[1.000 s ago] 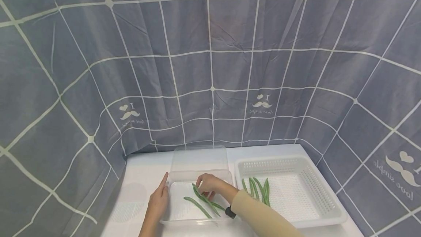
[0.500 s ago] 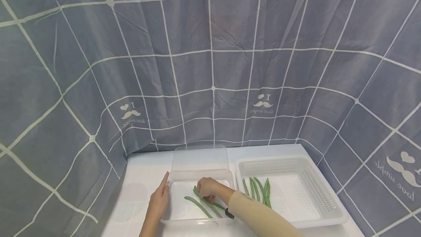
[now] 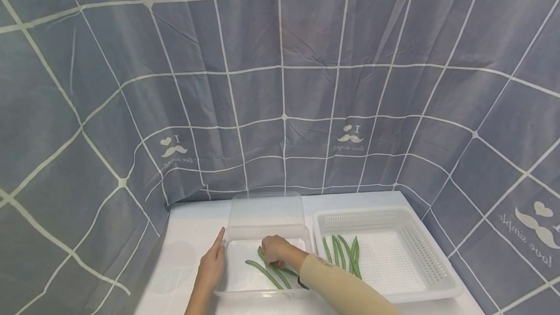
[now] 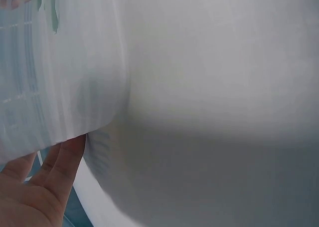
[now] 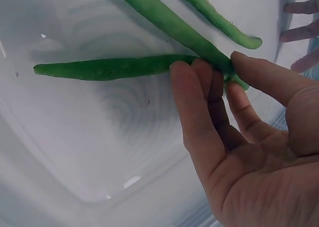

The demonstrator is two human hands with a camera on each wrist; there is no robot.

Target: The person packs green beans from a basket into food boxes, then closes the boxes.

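In the head view a clear plastic container (image 3: 238,278) stands on the white table with several green beans in it. My left hand (image 3: 212,264) touches its left wall with straight fingers; the left wrist view shows the fingertips (image 4: 74,146) right at the wall. My right hand (image 3: 275,250) is inside the container. Seen from the right wrist, its thumb and fingers pinch the end of a green bean (image 5: 169,30). A second bean (image 5: 109,68) lies crosswise, its end at the same fingertips. Another bean (image 3: 264,273) lies apart to the left.
A white perforated basket (image 3: 420,244) stands to the right of the container, with several green beans (image 3: 345,253) at its left side. Behind the container lies a clear flat lid-like piece (image 3: 267,210). A grey checked curtain (image 3: 258,96) encloses the table's back and sides.
My right hand has settled lower over the beans, its fingers closing on one. The beans under it have shifted slightly. My left hand stays against the container.
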